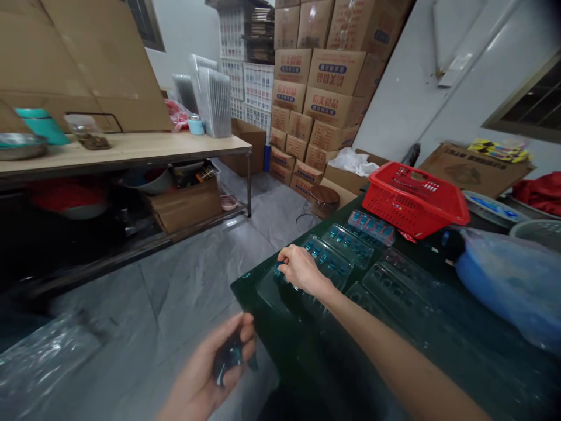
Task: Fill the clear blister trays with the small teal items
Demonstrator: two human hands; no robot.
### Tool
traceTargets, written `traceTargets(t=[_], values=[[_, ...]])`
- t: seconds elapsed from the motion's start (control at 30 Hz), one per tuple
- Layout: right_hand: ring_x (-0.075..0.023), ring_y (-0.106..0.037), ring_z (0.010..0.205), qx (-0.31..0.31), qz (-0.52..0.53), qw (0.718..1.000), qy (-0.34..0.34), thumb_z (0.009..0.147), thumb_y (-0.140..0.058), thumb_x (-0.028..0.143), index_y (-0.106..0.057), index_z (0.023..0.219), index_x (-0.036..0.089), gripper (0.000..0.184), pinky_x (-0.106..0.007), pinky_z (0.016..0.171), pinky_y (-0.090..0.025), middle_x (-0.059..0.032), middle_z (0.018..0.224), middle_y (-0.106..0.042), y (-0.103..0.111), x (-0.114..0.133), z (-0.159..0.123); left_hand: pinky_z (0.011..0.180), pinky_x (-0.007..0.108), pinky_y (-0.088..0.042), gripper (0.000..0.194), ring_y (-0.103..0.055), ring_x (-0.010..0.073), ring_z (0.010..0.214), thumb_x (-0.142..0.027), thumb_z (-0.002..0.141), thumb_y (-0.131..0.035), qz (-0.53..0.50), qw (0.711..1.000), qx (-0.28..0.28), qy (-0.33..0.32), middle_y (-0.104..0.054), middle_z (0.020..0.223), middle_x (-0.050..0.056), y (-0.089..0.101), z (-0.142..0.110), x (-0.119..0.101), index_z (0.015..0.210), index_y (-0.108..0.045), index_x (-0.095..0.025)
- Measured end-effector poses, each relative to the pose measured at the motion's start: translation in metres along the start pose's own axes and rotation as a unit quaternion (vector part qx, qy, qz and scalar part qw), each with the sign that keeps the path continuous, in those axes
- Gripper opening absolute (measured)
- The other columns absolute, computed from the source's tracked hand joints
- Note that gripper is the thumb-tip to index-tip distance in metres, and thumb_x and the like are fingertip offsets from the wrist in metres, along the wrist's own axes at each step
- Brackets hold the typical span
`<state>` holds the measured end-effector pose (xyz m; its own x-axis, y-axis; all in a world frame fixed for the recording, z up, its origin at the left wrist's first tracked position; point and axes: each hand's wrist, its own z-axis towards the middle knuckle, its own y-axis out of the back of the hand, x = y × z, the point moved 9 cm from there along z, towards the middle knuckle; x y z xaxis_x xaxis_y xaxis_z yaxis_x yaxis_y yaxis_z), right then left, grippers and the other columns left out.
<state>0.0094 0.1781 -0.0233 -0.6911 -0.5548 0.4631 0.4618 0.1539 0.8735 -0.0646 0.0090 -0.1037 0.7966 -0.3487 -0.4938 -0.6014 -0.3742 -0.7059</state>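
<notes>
My right hand (302, 270) reaches over the corner of the dark green table (274, 336), fingers pinched on a small teal piece (277, 270) above a clear plastic tray (268, 292). Fingers mostly hide that piece. In front of the table edge, my left hand (219, 368) is curled around several glossy dark teal pieces (228, 358); motion blurs it. Beyond the right hand lies a clear tray holding teal pieces (335, 266), then another similar tray (350, 244). A clear box with teal and pink pieces (371, 227) stands farther back.
More clear trays (394, 289) lie right of my forearm. A red basket (412, 202) and a blue plastic bag (504, 280) sit on the table. Across the tiled floor (188, 280) are a wooden-topped bench (149, 143), a round stool (324, 196) and stacked cartons (333, 73).
</notes>
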Motion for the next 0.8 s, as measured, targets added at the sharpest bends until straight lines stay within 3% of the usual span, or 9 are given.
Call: traceTargets(t=[0.33,0.63,0.8], values=[[-0.014,-0.055,0.066,0.042,-0.11,0.993,-0.017,0.072,-0.053,0.026,-0.059,0.073,0.02,0.009,-0.022,0.053,-0.03,-0.0012,0.069,-0.06,-0.009,0.001,-0.003,0.028,0.013,-0.019,0.017,-0.044,0.0061,0.051,-0.027,0.074,-0.054,0.007,1.0,0.015,0.008,-0.04,0.066,-0.001,-0.008,0.002,0.005,0.083,-0.057,-0.012],[-0.0184,-0.056,0.075,0.038,-0.148,0.988,0.0,0.079,-0.045,0.023,-0.06,0.075,0.017,0.016,-0.027,0.062,-0.036,-0.0073,0.083,-0.057,-0.01,0.019,-0.015,0.029,0.014,-0.023,0.024,-0.046,0.009,0.054,-0.031,0.075,-0.051,-0.039,0.999,0.036,0.008,-0.043,0.069,0.002,-0.024,0.008,0.003,0.084,-0.056,-0.009],[-0.0173,-0.053,0.082,-0.013,-0.098,0.995,0.008,0.082,-0.042,0.031,-0.045,0.111,0.018,0.032,-0.026,0.067,-0.038,-0.0075,0.095,-0.053,0.022,0.03,-0.043,0.032,0.015,-0.027,0.024,-0.048,0.0111,0.058,-0.031,0.076,-0.049,-0.128,0.99,0.063,0.019,-0.047,0.072,0.004,-0.038,0.018,0.005,0.085,-0.054,-0.009]])
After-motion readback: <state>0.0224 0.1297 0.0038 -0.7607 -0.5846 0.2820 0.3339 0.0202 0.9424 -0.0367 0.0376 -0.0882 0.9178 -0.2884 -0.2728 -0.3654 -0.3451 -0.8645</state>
